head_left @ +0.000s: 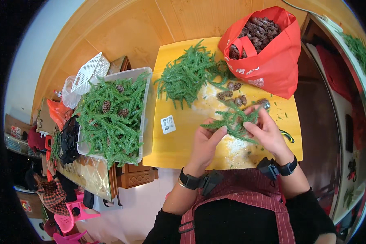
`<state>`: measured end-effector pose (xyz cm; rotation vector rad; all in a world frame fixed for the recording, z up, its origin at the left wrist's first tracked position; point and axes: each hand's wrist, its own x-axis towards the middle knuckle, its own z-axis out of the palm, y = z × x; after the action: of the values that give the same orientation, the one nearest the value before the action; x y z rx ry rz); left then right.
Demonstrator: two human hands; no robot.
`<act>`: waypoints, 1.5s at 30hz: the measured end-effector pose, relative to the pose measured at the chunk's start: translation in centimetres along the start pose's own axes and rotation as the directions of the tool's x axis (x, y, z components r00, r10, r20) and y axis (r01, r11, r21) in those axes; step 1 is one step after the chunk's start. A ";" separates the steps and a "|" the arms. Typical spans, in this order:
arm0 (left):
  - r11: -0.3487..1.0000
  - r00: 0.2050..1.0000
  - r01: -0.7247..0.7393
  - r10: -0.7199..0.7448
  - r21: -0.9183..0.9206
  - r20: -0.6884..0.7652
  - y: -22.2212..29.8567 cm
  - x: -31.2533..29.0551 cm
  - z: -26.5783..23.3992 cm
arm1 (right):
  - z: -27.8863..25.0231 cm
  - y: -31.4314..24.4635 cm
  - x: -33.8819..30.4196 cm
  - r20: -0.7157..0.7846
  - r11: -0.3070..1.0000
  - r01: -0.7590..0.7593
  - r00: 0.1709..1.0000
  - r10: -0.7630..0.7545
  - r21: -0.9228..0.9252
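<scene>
A green artificial pine sprig is held between my two hands over the yellow tabletop. My left hand pinches its left end between thumb and fingers. Closed on its right side is my right hand, thumb and fingertips among the needles. Just beyond the sprig lie several loose pine cones. Past them, toward the back left, is a heap of similar green sprigs. A tool with a yellow and black handle rests by my right hand, partly hidden by it.
A red bag full of pine cones stands at the back right. Left of the table, a clear plastic bin holds sprigs with cones. A white label lies on the tabletop. Behind the bin is a white basket. Another person sits far left.
</scene>
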<state>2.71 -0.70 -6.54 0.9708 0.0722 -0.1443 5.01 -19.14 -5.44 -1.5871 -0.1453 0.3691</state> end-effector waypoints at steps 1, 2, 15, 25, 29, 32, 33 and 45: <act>0.998 1.000 -0.026 0.026 0.058 0.010 -0.3 0.0 -0.3 | 0.0 0.3 -0.1 -0.031 1.000 -0.010 0.999 0.009 -0.028; 0.992 0.998 -0.053 0.051 0.116 0.023 -0.3 -0.1 -0.3 | 0.0 0.5 -0.1 -0.063 0.998 -0.020 0.998 0.017 -0.056; 0.932 0.980 -0.192 0.167 0.307 0.106 0.3 -1.3 0.8 | 1.2 -2.1 -1.3 -0.103 0.727 0.480 0.796 -0.596 -0.492; 0.972 0.990 0.020 -0.052 0.233 0.130 1.3 -1.3 1.3 | 1.3 -1.8 -2.3 -0.179 0.937 0.288 0.929 -0.323 -0.195; 0.963 0.990 0.075 -0.103 0.258 0.095 0.7 -1.1 0.4 | 1.6 -1.7 -2.3 -0.193 0.946 0.277 0.932 -0.307 -0.169; 0.980 0.995 0.019 -0.037 0.200 0.088 0.3 -1.1 0.5 | 2.4 -2.2 -2.2 -0.263 0.921 0.385 0.883 -0.387 -0.064; 0.980 0.995 0.019 -0.037 0.200 0.088 0.4 -1.1 0.6 | 2.2 -2.3 -2.2 -0.263 0.921 0.385 0.883 -0.387 -0.065; 0.858 0.932 -0.344 0.264 0.382 0.247 1.1 -1.1 1.3 | 1.5 -2.6 -2.3 -0.054 0.743 0.519 0.804 -0.593 -0.423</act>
<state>1.76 -1.05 -4.80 1.3832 -0.2998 0.0488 2.70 -18.30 -2.53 -1.8663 -0.5710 -0.3082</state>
